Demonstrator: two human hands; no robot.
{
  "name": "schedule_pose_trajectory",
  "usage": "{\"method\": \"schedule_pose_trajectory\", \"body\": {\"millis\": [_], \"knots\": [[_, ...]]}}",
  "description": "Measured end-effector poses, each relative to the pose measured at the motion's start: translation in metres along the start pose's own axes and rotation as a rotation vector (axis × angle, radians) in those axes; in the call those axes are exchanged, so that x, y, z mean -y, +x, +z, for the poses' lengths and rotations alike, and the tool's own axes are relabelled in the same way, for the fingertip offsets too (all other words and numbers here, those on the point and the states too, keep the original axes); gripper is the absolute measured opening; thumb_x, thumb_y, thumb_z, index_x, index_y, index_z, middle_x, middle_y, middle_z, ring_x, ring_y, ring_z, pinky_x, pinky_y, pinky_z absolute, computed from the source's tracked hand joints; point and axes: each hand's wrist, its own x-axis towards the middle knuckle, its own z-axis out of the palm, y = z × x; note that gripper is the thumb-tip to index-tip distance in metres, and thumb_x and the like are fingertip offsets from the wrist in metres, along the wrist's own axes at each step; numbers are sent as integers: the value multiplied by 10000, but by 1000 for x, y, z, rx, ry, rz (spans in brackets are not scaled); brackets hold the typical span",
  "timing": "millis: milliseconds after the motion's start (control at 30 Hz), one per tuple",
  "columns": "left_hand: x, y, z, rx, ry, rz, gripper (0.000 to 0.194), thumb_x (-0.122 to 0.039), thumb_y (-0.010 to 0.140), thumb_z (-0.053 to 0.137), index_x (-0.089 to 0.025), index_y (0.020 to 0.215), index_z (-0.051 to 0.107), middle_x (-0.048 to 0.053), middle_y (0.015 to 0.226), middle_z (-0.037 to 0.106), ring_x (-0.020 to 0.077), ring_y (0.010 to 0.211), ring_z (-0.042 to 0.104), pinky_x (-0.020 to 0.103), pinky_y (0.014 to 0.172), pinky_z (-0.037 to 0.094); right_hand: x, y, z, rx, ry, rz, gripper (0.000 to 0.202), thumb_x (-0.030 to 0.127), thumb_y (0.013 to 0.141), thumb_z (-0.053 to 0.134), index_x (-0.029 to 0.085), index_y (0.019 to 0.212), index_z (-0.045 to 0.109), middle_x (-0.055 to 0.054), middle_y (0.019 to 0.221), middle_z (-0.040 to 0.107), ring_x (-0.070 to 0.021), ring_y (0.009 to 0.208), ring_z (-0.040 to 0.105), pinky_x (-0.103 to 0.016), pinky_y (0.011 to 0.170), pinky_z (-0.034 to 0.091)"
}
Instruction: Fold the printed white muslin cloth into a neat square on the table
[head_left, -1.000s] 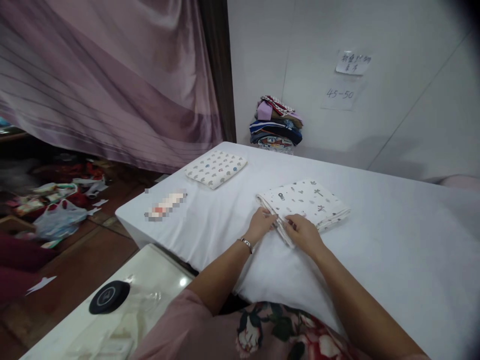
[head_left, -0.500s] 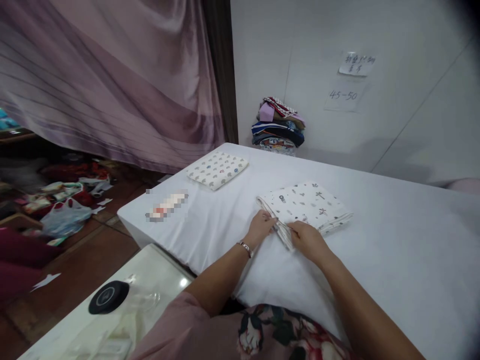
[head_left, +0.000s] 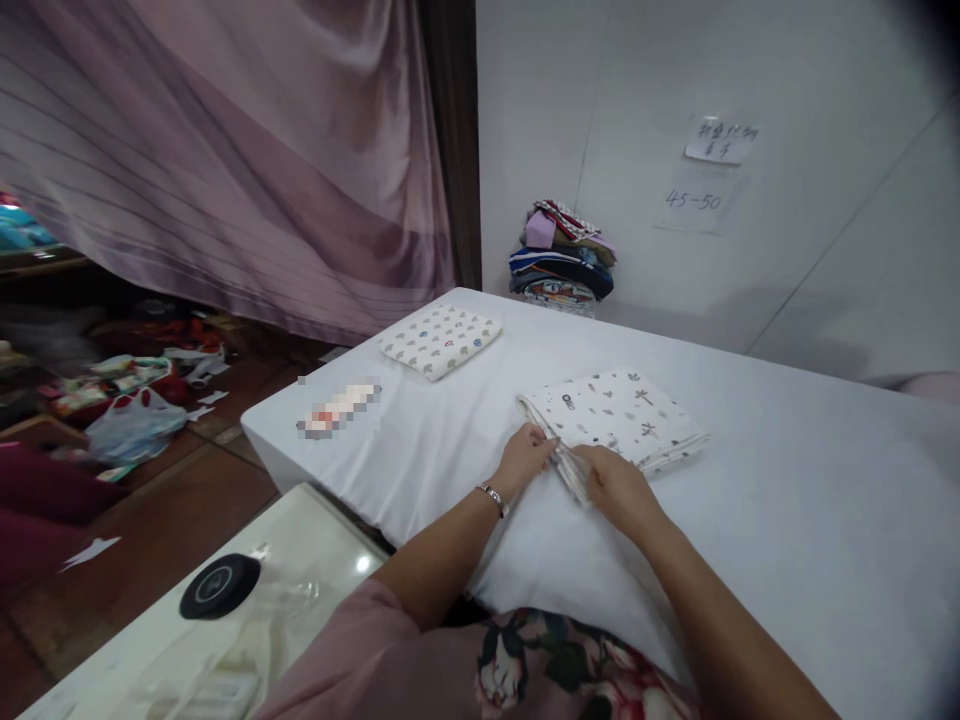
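A folded white cloth with small palm-tree prints [head_left: 615,405] lies on the white-covered table [head_left: 810,520] in front of me. At its near edge my left hand [head_left: 527,455], with a bracelet at the wrist, pinches the layered border. Close beside it, my right hand [head_left: 619,487] is closed on the same edge, where the layers hang toward me; its fingertips are partly hidden. Farther left on the table sits another folded cloth with a grey motif pattern [head_left: 442,340], touched by neither hand.
A blurred-out item [head_left: 339,410] lies near the table's left edge. A stack of folded fabrics [head_left: 562,255] stands behind the table by the wall. At lower left, a white side surface [head_left: 300,530] bears a round black object [head_left: 220,586]. Plastic bags [head_left: 135,425] lie on the floor.
The view has shifted slightly. Both hands stay on the cloth's near edge, and the right hand has turned its grip a little. Nothing was let go.
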Motion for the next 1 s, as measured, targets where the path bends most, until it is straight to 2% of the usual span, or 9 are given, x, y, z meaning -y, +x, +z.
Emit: {"method": "schedule_pose_trajectory", "body": {"millis": [133, 300, 500, 733, 867, 1000], "knots": [[1, 0, 0, 11, 14, 40, 221, -380, 769, 568, -180, 745, 478, -55, 540, 514, 77, 438, 497, 182, 441, 366, -8, 1, -1, -146, 203, -14, 438, 91, 765, 375, 198, 1150, 555, -51, 1139, 608, -183, 1029, 558, -321, 897, 429], [0, -1, 1, -14, 36, 66, 198, -364, 770, 550, -177, 726, 501, -52, 544, 512, 71, 426, 458, 194, 453, 356, -11, 1, 0, -160, 281, 8, 439, 116, 746, 389, 203, 1132, 577, -42, 1119, 625, -188, 1020, 572, -343, 906, 439], [-6, 4, -2, -222, 129, 161, 122, -297, 739, 578, -183, 781, 562, -29, 640, 580, 103, 589, 527, 205, 548, 367, -15, 1, 5, -105, 326, 23, 465, 123, 731, 406, 211, 1154, 580, -43, 1148, 617, -200, 1025, 572, -370, 910, 440], [-8, 14, -5, -134, 163, 126, 197, -345, 742, 555, -173, 722, 649, 5, 685, 633, 139, 664, 556, 238, 622, 380, -14, 0, -1, -147, 374, 27, 433, 156, 741, 410, 221, 1129, 589, -30, 1108, 633, -190, 976, 587, -339, 859, 461], [-12, 20, -3, -96, 92, 33, 290, -389, 724, 557, -160, 546, 578, -23, 504, 510, 119, 541, 477, 231, 520, 321, -13, 1, -2, -173, 405, 37, 409, 178, 746, 409, 214, 1104, 604, -33, 1083, 644, -193, 948, 596, -332, 826, 472], [-17, 29, 3, -117, 23, -27, 267, -353, 705, 569, -161, 521, 549, -27, 439, 449, 112, 494, 457, 217, 470, 303, -14, 1, 0, -158, 425, 36, 415, 180, 735, 414, 211, 1099, 611, -36, 1088, 643, -194, 947, 595, -332, 815, 474]]}}
